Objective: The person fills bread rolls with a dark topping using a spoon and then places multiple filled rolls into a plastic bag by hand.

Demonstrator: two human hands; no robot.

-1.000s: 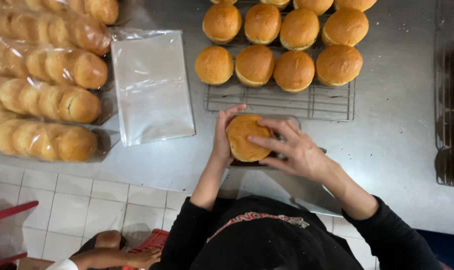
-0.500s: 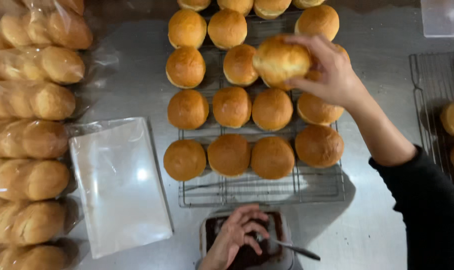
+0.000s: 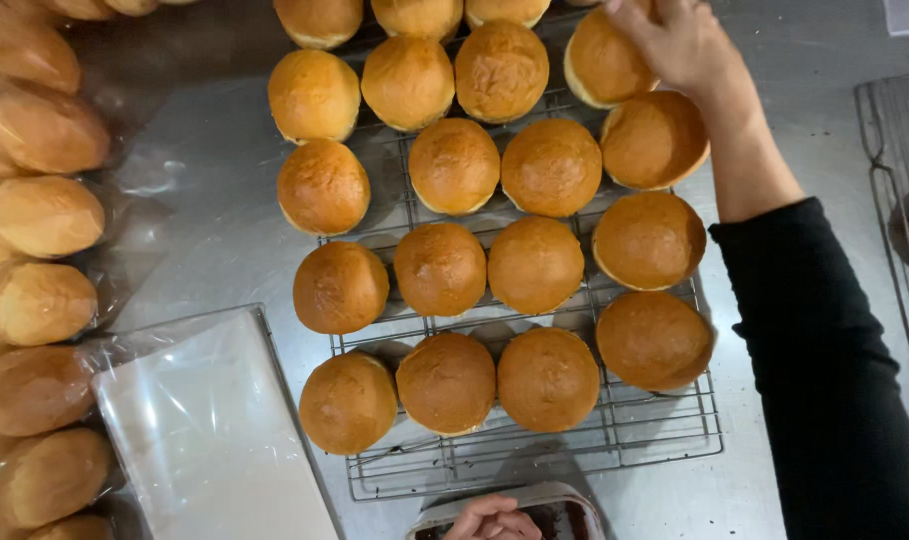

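At the upper right of the frame the right hand (image 3: 674, 40) has its grip pinching a round golden-brown bun (image 3: 599, 62) on the wire cooling rack (image 3: 534, 465) on the steel table (image 3: 204, 220), while the left hand (image 3: 492, 520), fingers curled, rests on a dark-filled container (image 3: 564, 515) at the bottom edge.

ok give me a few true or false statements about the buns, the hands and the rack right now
1. The right hand rests on a bun at the far end of the wire rack. True.
2. The buns on the rack are wrapped in plastic. False: they lie bare; the bagged buns are off to the left.
3. The left hand is at a small tray at the near edge. True.
4. The rack sits on a wooden table. False: the table is shiny metal.
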